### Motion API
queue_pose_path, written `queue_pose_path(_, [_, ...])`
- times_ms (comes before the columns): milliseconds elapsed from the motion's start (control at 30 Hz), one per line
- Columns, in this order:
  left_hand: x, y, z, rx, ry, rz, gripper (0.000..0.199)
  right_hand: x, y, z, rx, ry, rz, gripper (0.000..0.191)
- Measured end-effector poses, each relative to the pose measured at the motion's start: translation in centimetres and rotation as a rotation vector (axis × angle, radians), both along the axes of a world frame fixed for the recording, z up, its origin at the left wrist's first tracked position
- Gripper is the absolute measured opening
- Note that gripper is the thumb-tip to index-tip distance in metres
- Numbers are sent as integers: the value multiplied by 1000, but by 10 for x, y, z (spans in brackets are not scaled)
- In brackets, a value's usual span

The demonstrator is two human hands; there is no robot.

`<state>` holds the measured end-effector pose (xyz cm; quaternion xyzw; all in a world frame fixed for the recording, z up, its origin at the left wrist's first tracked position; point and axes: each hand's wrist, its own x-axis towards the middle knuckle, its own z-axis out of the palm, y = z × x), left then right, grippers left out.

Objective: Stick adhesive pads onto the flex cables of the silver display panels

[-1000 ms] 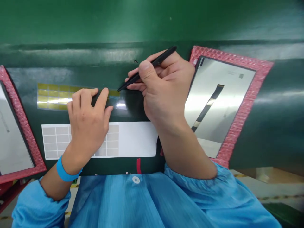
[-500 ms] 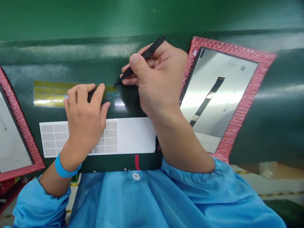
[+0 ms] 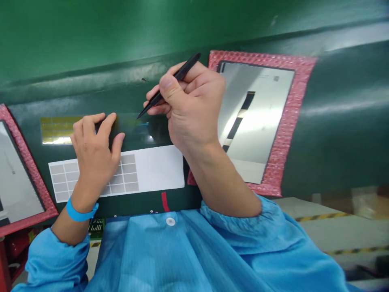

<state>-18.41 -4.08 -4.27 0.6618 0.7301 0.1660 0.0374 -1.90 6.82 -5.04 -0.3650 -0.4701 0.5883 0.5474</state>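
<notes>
Two hands are working over a green table (image 3: pixel 334 142), and we are looking down at both. We are seeing the right hand (image 3: pixel 194 105) gripping a thin black pointed tool (image 3: pixel 186 69), with the thumb and fingers pinching it. Its tip is pointing left and near, at the right part of a clear sheet with yellow stickers (image 3: pixel 56 127); we are not able to tell if it is touching. The left hand (image 3: pixel 95 150) is lying palm down, fingers bent and spread, and it is covering some of the stickers. A blue band (image 3: pixel 79 213) is going around the left wrist. Nearer to us, a white sheet with grey stickers (image 3: pixel 159 168) is lying flat, and the left hand is hiding part of it. On the right, a shiny flat panel with a black strip (image 3: pixel 276 109) is lying on pink bubble wrap (image 3: pixel 296 117). On the left, another flat panel (image 3: pixel 18 182) is resting on more pink wrap (image 3: pixel 35 178). A short red strip (image 3: pixel 165 201) is showing at the near edge.
</notes>
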Motion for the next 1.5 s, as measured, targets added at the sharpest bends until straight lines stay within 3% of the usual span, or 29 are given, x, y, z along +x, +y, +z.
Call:
queue_pose_path(167, [-15,4,-4,82,-17,-40,41,31,-5,15,-25,-17,-66,39])
queue_pose_path(300, [-17,1,7,250,37,-130,39,94,-16,27,-76,-88,-206,36])
queue_pose_path(400, [14,-9,22,340,46,-220,37,143,-35,30,-153,-141,-312,29])
queue_pose_path(500, [72,-19,30,323,-107,-360,31,168,-55,29,-241,-196,-385,24])
queue_pose_path(600, [126,-20,22,256,-228,-464,30,172,-68,26,-293,-226,-403,24])
queue_pose_path(700, [151,-17,8,201,-241,-487,31,168,-72,23,-336,-257,-398,25])
queue_pose_path(867, [152,-14,4,107,-197,-499,35,167,-71,20,-297,-240,-446,22])
queue_pose_path(1033, [151,-15,8,49,-208,-490,41,170,-69,22,-291,-306,-394,19])
queue_pose_path(1500, [151,-14,9,53,-214,-509,36,170,-68,23,-272,-371,-400,21])
